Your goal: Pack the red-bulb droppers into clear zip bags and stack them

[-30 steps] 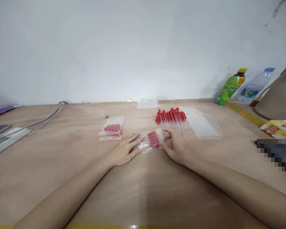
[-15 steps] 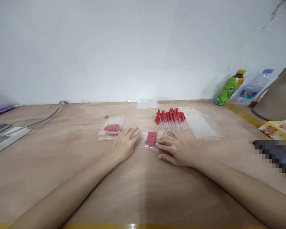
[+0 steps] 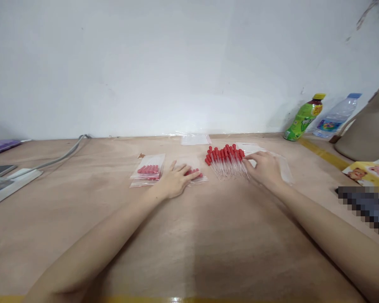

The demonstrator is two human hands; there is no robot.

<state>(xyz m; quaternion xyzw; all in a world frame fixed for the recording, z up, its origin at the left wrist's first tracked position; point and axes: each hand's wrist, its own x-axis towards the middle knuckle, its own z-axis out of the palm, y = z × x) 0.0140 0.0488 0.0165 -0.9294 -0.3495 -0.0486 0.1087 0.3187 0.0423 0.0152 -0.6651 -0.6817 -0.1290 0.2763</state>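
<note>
My left hand (image 3: 176, 180) lies flat with fingers spread on a small clear bag of red-capped droppers (image 3: 196, 175), pressing it to the wooden table (image 3: 189, 235). Just left of it lies a stack of filled bags (image 3: 148, 170). A loose pile of red-bulb glass droppers (image 3: 226, 160) sits in the middle of the table. My right hand (image 3: 265, 166) rests with fingers apart on the empty clear bags (image 3: 286, 168) right of that pile, fingertips near the droppers' glass tips. It grips nothing that I can see.
Another flat clear bag (image 3: 195, 138) lies by the wall. A green bottle (image 3: 303, 117) and a clear water bottle (image 3: 336, 116) stand at the back right, beside a beige object (image 3: 368, 130). A grey cable (image 3: 55, 159), power strip and phone (image 3: 0, 170) are at the left.
My left hand slid the filled bag away and to the left, toward the stack. My right hand let go of it and moved right and back onto the empty bags.
</note>
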